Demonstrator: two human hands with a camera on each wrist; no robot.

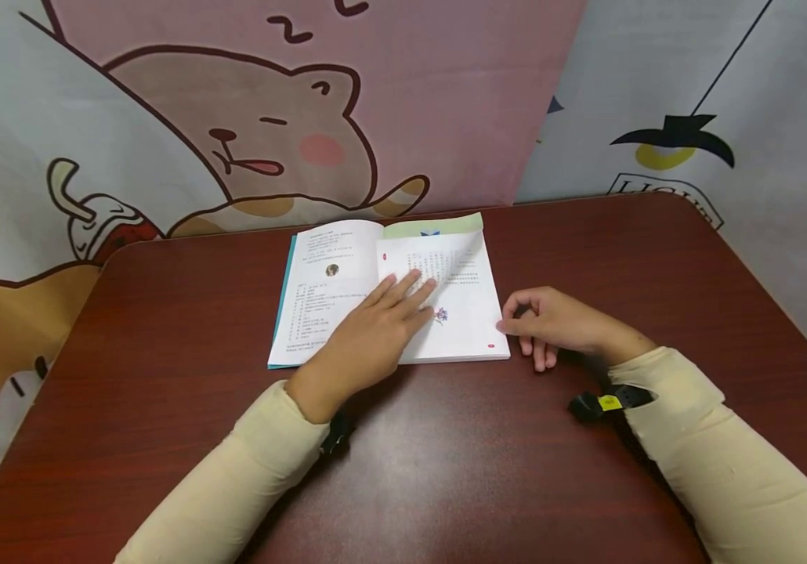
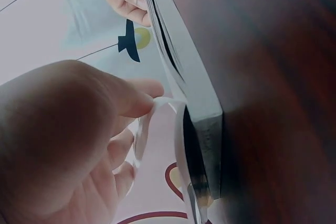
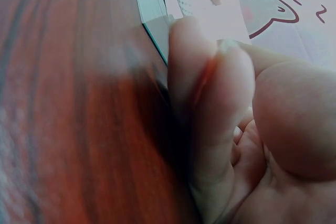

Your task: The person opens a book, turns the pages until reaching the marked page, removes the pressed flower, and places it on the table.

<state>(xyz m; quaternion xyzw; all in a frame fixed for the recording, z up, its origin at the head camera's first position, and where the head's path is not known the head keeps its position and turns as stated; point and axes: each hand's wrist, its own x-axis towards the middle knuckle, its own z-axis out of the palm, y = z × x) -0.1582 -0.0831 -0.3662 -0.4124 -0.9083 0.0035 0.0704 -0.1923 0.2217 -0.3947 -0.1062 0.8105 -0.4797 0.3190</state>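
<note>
An open book [image 1: 454, 337] lies on the table, printed text on both pages and a small purple flower on the right one. My left hand [image 1: 375, 325] rests across the inner part of the right page, fingers extended and spread. At the book's right edge, my right hand [image 1: 551, 319] pinches the page [image 1: 474, 301] between thumb and bent index finger; its other fingers hang lower, beside the book. A diagonal crease of shadow runs over that page's upper right, and a green strip [image 1: 403, 229] shows above it. In the right wrist view, the fingertips [image 3: 226, 77] overlap the book's corner.
The dark red-brown table [image 1: 446, 462] extends around the book on all sides. Behind it hangs a cloth [image 1: 446, 102] with cartoon prints, meeting the table's far edge. A black strap with a yellow tag [image 1: 610, 403] is on the right wrist.
</note>
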